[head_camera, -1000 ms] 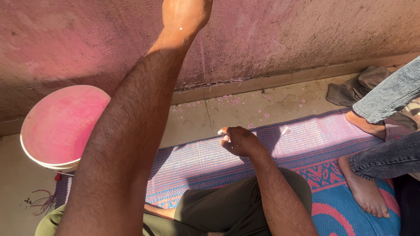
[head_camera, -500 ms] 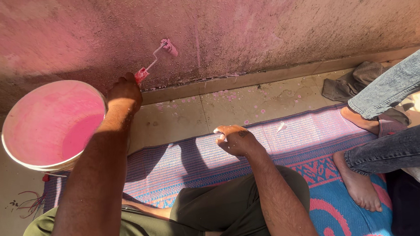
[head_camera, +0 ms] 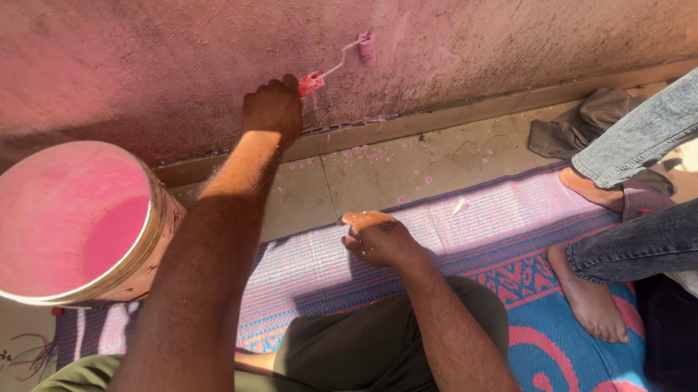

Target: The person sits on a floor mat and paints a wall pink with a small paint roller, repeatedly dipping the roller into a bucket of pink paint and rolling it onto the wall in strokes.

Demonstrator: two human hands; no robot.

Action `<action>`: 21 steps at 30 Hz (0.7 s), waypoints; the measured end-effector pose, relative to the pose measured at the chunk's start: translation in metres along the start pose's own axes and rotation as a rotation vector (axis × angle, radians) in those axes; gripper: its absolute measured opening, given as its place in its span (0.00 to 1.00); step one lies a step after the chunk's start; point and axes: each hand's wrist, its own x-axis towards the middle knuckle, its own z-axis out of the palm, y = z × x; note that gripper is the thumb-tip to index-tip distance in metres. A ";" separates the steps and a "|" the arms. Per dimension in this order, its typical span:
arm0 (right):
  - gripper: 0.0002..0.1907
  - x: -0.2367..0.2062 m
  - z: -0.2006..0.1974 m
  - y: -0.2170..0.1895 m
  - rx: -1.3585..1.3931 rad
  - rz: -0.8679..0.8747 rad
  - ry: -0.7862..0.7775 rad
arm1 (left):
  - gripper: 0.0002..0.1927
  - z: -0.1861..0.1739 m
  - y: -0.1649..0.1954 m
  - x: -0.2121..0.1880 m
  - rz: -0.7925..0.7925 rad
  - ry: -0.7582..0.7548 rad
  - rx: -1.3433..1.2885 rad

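Gripping a small paint roller (head_camera: 341, 62) by its red handle, the left hand (head_camera: 273, 109) presses its pink head against the wall (head_camera: 516, 24). The right hand (head_camera: 377, 239) rests loosely curled on the mat (head_camera: 480, 220), holding nothing, near the paint bucket (head_camera: 68, 225).

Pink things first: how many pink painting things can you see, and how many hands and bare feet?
Paint rollers: 1, the small roller held by the left hand
Paint buckets: 1, the bucket with pink paint
Own hands: 2, counting the right hand on the mat
Another person's bare feet: 2
Total: 6
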 end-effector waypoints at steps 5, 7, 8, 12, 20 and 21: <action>0.23 0.004 0.012 0.014 0.055 -0.111 0.071 | 0.15 0.012 0.085 0.049 0.102 0.109 0.001; 0.23 0.008 0.022 0.022 0.048 -0.228 0.170 | 0.15 0.019 0.115 0.064 0.141 0.111 -0.039; 0.22 0.010 0.026 0.026 0.041 -0.289 0.222 | 0.15 0.022 0.125 0.069 0.159 0.115 -0.060; 0.23 0.015 0.032 0.034 0.043 -0.268 0.234 | 0.15 0.034 0.136 0.070 0.143 0.078 -0.127; 0.21 0.011 0.016 0.008 0.009 -0.182 0.175 | 0.18 0.088 0.020 0.011 -0.053 0.061 -0.019; 0.22 0.011 0.016 0.005 0.027 -0.148 0.130 | 0.18 0.096 0.000 -0.002 -0.081 0.067 0.015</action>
